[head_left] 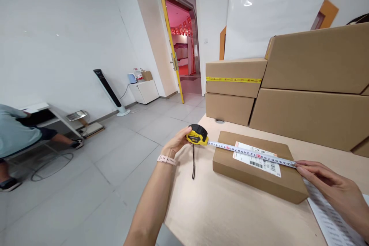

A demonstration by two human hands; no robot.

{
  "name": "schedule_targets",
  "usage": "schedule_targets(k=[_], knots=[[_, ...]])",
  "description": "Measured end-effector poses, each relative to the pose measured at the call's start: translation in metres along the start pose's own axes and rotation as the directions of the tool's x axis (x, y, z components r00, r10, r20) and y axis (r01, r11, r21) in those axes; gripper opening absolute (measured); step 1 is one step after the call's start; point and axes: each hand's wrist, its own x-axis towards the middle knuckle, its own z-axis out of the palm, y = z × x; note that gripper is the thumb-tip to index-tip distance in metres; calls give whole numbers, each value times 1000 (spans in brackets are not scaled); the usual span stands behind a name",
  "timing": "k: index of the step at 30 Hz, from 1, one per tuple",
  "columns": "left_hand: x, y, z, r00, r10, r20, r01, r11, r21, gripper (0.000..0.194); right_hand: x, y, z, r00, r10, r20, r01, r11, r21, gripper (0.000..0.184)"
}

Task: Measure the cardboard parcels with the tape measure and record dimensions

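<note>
Tabletop point(196, 207) across lower right of frame. On it, box point(248, 179), label point(256, 164) on top. Tape measure point(197, 135) left of box, in left grip point(177, 141); blade point(242, 151) across box to right grip point(331, 182). Stacked cartons point(314, 61) behind, upper right. Paper point(334, 221) lower right. Doorway point(186, 50) upper centre, fan point(108, 89) left of it.
</note>
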Motion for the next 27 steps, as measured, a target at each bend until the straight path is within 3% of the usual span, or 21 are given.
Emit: schedule_targets(k=[10,19,27], knots=[[-1,1,0,1000,-17,22,17,1000,-22,27,2,9,-1,1000,-2,16,2,1000,-13,30],[-1,1,-1,999,-20,30,21,999,-25,27,0,-5,0,999,36,11,-36,999,6,27],[0,-1,-3,999,-10,38,12,999,-35,27,2,6,0,999,42,25,-43,999,11,30]])
